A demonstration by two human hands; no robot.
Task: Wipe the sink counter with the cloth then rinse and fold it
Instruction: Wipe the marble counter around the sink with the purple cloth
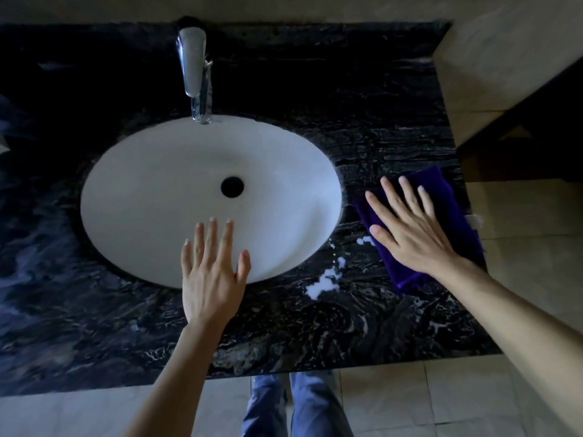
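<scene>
Pressing cloth (441, 197) flat, right hand (413, 234)

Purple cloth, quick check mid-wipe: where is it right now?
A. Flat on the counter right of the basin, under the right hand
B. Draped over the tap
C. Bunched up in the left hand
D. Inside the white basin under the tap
A: the purple cloth lies flat on the dark counter right of the basin, with the right hand pressing on it with straight fingers; the left hand holds nothing.
</scene>
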